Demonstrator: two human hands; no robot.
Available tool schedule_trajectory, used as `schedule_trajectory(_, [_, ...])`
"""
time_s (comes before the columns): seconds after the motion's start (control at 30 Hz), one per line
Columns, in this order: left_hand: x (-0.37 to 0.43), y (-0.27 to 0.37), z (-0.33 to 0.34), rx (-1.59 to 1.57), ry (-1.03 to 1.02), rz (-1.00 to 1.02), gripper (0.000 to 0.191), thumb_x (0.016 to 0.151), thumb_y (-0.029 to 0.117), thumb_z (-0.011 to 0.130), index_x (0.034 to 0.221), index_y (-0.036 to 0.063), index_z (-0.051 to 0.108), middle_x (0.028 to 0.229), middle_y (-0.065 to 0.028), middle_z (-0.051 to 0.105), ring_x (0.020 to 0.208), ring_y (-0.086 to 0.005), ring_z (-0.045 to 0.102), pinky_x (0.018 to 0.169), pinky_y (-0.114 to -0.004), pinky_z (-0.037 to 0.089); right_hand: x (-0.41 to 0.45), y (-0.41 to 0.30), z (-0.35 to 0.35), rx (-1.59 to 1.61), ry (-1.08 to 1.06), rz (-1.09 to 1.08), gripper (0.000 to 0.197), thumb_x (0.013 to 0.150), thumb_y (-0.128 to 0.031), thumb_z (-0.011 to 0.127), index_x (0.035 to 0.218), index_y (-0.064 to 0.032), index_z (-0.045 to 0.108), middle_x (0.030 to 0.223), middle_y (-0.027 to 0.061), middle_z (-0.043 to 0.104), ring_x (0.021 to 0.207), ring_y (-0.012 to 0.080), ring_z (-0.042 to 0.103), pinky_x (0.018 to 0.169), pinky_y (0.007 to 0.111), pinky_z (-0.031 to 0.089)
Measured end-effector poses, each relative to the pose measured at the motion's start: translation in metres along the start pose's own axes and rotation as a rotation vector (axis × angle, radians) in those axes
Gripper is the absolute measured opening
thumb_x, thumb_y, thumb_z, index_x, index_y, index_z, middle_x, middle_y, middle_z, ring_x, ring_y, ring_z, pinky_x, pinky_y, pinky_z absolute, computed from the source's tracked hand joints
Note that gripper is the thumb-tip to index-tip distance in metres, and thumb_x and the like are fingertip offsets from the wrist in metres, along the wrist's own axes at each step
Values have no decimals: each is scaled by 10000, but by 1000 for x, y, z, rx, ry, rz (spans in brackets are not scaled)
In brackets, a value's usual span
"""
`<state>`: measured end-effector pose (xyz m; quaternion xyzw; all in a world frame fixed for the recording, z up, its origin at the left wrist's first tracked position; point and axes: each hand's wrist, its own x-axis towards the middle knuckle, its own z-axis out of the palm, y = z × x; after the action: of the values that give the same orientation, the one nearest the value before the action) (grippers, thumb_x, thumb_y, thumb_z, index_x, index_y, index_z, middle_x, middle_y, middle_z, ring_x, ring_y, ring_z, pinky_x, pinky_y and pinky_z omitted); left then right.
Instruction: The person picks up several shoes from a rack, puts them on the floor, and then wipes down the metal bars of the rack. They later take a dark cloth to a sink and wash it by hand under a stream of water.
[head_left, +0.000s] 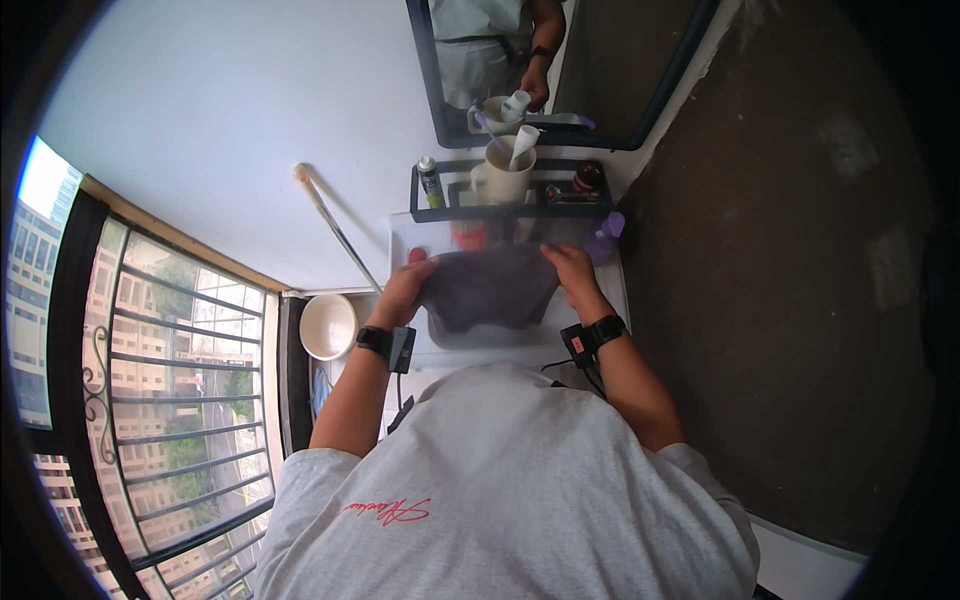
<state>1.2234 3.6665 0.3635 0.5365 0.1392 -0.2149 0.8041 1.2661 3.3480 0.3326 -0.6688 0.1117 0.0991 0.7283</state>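
A dark grey cloth (491, 289) is stretched between my two hands above the white washbasin (559, 345). My left hand (409, 283) pinches its upper left corner, and my right hand (571, 271) grips the upper right corner. The middle of the cloth sags down over the basin and hides most of the bowl. Just beyond my left fingers a small red round thing (418, 256) rests on the basin's ledge. A purple bottle (604, 236) stands close behind my right hand. Farther back, between the hands, a red-orange item (470, 235) is partly covered by the cloth.
Over the basin a dark wire shelf (510, 214) carries a cream mug (506, 176) with a white tube (523, 146), plus a small tube (431, 182). Above hangs a framed mirror (637, 75). At left are a white bucket (328, 327), a leaning pole (337, 225) and a barred window (187, 375).
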Motion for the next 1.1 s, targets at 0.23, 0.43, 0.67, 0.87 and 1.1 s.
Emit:
schedule_trajectory(0.23, [8,-14,9,21,-91,-55,340,1042,232,472,1285,36,605,1211,-61,664,1110,-182,619,910,-318,499,-9,-2,23,-101,-68,60,282,948,-244,686,1070,8,720,911,-3,689,812,75,582,719,249,457])
schedule_trajectory(0.43, [35,-56,4,-31,-103,-106,304,1042,249,508,1273,63,578,1197,-67,647,1079,-201,626,949,-375,500,-19,9,49,-94,-144,85,321,973,-254,653,1167,-4,702,936,-24,676,828,62,569,734,237,459])
schedule_trajectory(0.67, [36,-74,17,-47,-70,-145,296,1057,260,470,1229,46,581,1163,-41,638,1070,-197,589,931,-396,493,-28,33,63,-196,-265,4,345,975,-211,622,1235,13,656,1044,53,703,935,121,613,838,279,493])
schedule_trajectory(0.87, [26,-64,31,816,-280,375,289,869,19,648,1157,11,615,1175,-93,640,1049,-214,629,947,-359,511,-11,74,62,-411,-432,-337,423,903,-28,599,1326,-10,595,1097,52,689,990,121,628,863,274,501])
schedule_trajectory(1.1, [17,-57,35,990,-272,586,354,777,-11,701,1125,12,637,1170,-142,649,1051,-293,650,940,-357,518,-27,42,65,-382,-484,-220,494,865,32,538,1355,-19,570,1088,53,689,962,117,629,832,267,504])
